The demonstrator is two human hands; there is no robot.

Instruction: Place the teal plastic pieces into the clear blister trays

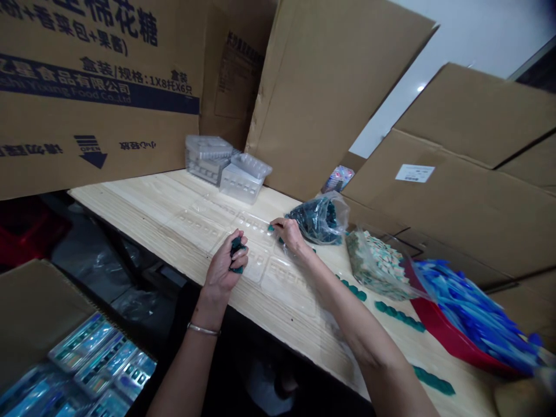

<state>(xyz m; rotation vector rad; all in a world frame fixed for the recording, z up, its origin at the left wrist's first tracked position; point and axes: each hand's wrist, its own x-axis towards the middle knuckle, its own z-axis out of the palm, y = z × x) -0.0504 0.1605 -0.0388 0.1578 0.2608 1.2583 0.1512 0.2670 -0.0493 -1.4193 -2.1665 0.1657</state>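
My left hand (225,263) is curled around several dark green pieces (237,255) just above the front edge of the table. Farther in, my right hand (289,233) pinches a small green piece (271,227) over the clear plastic trays (197,227). These shallow trays lie flat in rows on the wood, with small moulded hollows in them. Close behind my right hand rests an open clear bag of dark green pieces (321,220). Rows of green pieces (399,316) lie on the table to the right of my right forearm.
Stacked clear plastic trays (243,180) stand at the back. To the right are a bag of whitish-green pieces (377,260) and a red basin (452,339) of blue items. Large cartons (339,92) wall the table. A carton of packed cases (104,353) sits lower left.
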